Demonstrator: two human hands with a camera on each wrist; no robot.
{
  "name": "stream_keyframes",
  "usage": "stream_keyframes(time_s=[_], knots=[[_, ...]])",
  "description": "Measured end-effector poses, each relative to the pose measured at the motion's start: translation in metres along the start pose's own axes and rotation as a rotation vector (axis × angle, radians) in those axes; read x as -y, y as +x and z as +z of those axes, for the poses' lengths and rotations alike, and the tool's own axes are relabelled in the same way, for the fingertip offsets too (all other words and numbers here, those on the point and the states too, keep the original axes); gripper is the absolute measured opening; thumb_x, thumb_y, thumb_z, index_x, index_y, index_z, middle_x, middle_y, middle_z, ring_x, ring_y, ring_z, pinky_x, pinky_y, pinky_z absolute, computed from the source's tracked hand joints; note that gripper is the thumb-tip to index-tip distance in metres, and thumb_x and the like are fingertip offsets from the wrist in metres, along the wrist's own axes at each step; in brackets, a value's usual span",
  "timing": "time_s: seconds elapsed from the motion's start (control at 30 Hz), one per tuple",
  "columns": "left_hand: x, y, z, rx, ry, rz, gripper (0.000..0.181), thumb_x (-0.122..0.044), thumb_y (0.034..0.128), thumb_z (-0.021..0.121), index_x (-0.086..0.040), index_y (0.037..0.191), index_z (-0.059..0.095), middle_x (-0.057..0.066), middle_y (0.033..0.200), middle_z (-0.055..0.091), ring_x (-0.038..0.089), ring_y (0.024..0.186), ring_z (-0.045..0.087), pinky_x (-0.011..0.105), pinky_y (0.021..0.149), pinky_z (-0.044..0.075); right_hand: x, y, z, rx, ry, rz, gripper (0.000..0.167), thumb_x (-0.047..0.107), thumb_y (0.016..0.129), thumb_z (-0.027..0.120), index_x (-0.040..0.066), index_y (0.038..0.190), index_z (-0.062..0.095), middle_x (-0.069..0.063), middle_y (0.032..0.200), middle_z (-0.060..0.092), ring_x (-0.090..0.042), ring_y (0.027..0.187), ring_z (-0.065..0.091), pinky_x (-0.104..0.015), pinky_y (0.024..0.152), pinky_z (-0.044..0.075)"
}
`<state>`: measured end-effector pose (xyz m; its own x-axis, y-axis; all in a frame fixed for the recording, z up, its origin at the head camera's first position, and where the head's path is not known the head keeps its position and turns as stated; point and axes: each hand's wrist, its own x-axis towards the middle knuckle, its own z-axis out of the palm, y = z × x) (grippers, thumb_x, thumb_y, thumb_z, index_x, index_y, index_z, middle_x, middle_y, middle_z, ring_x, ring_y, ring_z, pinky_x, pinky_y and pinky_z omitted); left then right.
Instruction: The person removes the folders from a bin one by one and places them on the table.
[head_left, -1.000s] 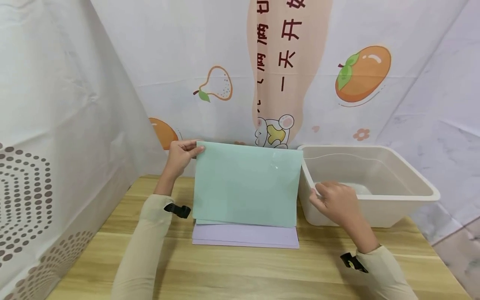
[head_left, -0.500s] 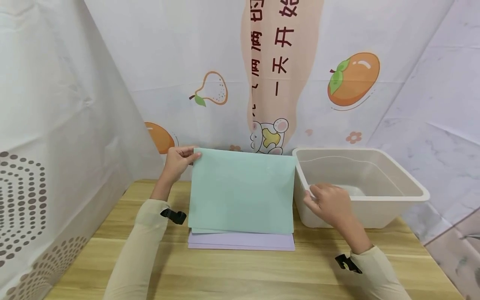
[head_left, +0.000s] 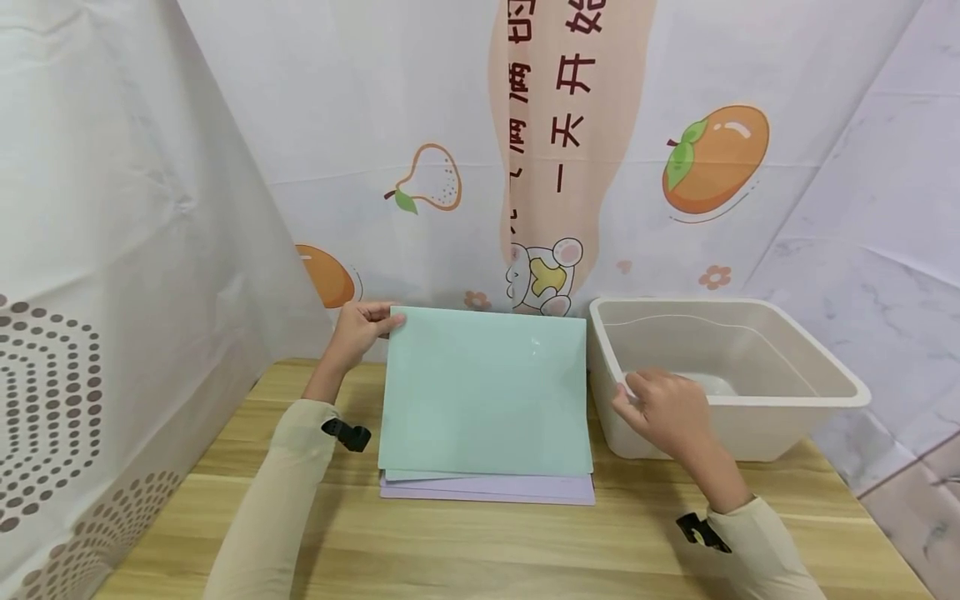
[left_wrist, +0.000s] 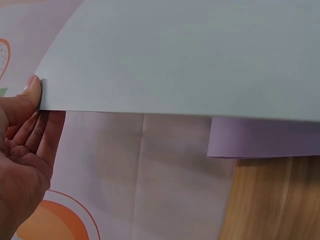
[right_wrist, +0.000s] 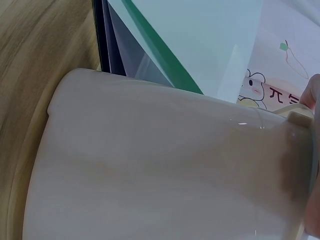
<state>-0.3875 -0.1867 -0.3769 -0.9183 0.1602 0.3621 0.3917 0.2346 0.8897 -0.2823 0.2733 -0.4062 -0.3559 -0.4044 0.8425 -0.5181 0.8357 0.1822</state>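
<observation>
In the head view, my left hand (head_left: 356, 337) pinches the upper left corner of a mint-green folder (head_left: 483, 392). The thumb lies on its face and the fingers are behind it. The folder's far edge is raised in front of the patterned cloth. Under its near edge, a second pale green edge and a purple folder (head_left: 555, 487) show on the table. My right hand (head_left: 667, 412) grips the near left rim of a white plastic bin (head_left: 757, 429). The right wrist view shows the bin's wall (right_wrist: 165, 155) close up, with a green strip (right_wrist: 160, 47) beside the mint folder.
A wood-grain table (head_left: 480, 550) bears the folders and the bin. Behind them hangs a white cloth (head_left: 337, 100) with fruit prints and writing. Another cloth (head_left: 127, 250) hangs along the left side. Black wrist cameras sit on both sleeves.
The mint-green folder has come lower and nearer, covering more of the purple one. Its upper right corner has moved left, off the bin's rim. The right hand stays on the bin.
</observation>
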Motion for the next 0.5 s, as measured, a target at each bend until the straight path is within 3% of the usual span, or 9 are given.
stream_keyframes(time_s=[0.17, 0.5], knots=[[0.005, 0.001, -0.002, 0.016, -0.002, -0.043, 0.031, -0.007, 0.0952, 0.072, 0.012, 0.119, 0.07, -0.015, 0.081, 0.075, 0.005, 0.073, 0.071, 0.023, 0.07, 0.061, 0.0, 0.001, -0.001, 0.002, -0.017, -0.008, 0.035, 0.027, 0.086, 0.043, 0.019, 0.056, 0.028, 0.014, 0.06, 0.014, -0.003, 0.052, 0.011, -0.017, 0.051, 0.003], [0.013, -0.001, -0.005, 0.022, 0.023, -0.099, 0.035, -0.013, 0.0958, 0.073, 0.009, 0.122, 0.069, -0.015, 0.085, 0.075, 0.004, 0.077, 0.072, 0.023, 0.074, 0.061, -0.001, -0.003, 0.002, -0.007, 0.006, 0.004, 0.035, 0.027, 0.086, 0.045, 0.019, 0.055, 0.03, 0.008, 0.051, 0.022, -0.006, 0.048, 0.015, -0.019, 0.05, 0.004]])
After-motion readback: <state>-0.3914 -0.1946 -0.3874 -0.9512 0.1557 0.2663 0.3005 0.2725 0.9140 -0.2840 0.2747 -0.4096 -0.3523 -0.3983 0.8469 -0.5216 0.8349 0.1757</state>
